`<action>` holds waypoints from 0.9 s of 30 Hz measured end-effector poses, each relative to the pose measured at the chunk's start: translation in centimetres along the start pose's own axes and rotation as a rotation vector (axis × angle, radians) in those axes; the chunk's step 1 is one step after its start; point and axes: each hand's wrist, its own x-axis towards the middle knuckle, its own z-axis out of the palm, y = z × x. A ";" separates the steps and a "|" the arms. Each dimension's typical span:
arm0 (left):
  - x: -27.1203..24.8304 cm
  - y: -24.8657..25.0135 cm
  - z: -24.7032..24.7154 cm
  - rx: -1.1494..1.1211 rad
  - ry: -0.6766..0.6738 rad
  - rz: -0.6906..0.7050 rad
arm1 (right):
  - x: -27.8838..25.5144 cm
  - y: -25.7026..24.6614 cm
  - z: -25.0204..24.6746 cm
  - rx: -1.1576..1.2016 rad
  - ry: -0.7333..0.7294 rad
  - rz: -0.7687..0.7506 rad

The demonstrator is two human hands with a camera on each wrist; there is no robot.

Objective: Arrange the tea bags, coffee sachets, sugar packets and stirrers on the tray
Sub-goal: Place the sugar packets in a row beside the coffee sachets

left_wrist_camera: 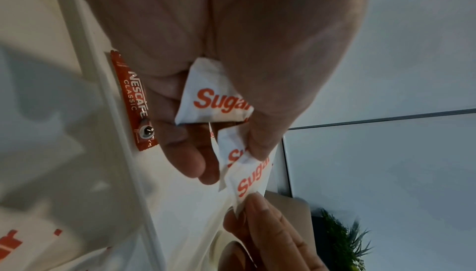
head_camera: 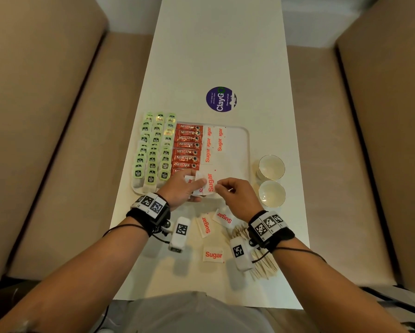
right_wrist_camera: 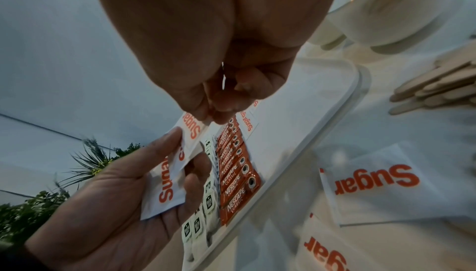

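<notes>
Holding a little bunch of sugar packets (left_wrist_camera: 211,100), the left hand (head_camera: 177,189) has its thumb and fingers curled round them just over the near edge of the tray (head_camera: 246,150). The right hand (head_camera: 237,195) pinches the corner of one packet (head_camera: 210,182) from that bunch with thumb and finger. The left wrist view shows three packets in the bunch; from the head view you cannot count them. Each one says "Sugar" in red. On the tray lie red coffee sachets (head_camera: 187,150) that say "NESCAFE CLASSIC", with green tea bags (head_camera: 153,150) to their left and more sugar packets to their right. Loose sugar packets (head_camera: 213,254) and wooden stirrers (head_camera: 264,267) lie on the table (head_camera: 221,56) near the person. Two cups (head_camera: 271,167) stand right of the tray. A round purple sticker (head_camera: 221,99) says "ClayGO".
</notes>
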 end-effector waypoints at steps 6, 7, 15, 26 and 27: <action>1.1 -0.1 -0.4 0.004 0.041 -0.017 | 1.2 0.3 0.2 -0.025 0.000 0.043; 1.3 -0.1 -0.4 -0.009 0.051 -0.028 | 1.6 0.4 0.1 -0.031 0.005 0.055; 3.0 -0.7 -1.4 0.000 0.118 -0.058 | 7.0 0.7 -1.2 -0.103 0.116 0.211; 4.8 -0.6 -1.7 -0.010 0.135 -0.094 | 12.7 0.2 -1.0 -0.306 0.121 0.286; 4.8 -0.6 -1.8 -0.014 0.136 -0.098 | 12.7 0.2 -0.9 -0.323 0.121 0.287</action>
